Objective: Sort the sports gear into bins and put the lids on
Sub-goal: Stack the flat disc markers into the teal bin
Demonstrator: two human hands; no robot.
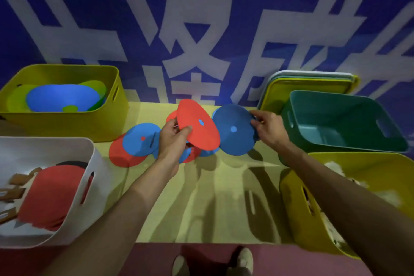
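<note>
Nearest, a white bin [74, 215] sits left and a yellow bin [293, 208] right on the tabletop [208, 204]. Beyond, the left hand [173, 139] pinches a tilted red disc [198, 132]; the right hand [268, 127] grips a blue disc [235, 139] by its edge. Loose discs [139, 143] lie beneath. A teal bin [336, 105] stands farther right.

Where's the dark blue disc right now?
Head view, just right of centre: the dark blue disc is tilted up, its right edge gripped by the right hand, between the red disc in the left hand and the teal bin.
</note>
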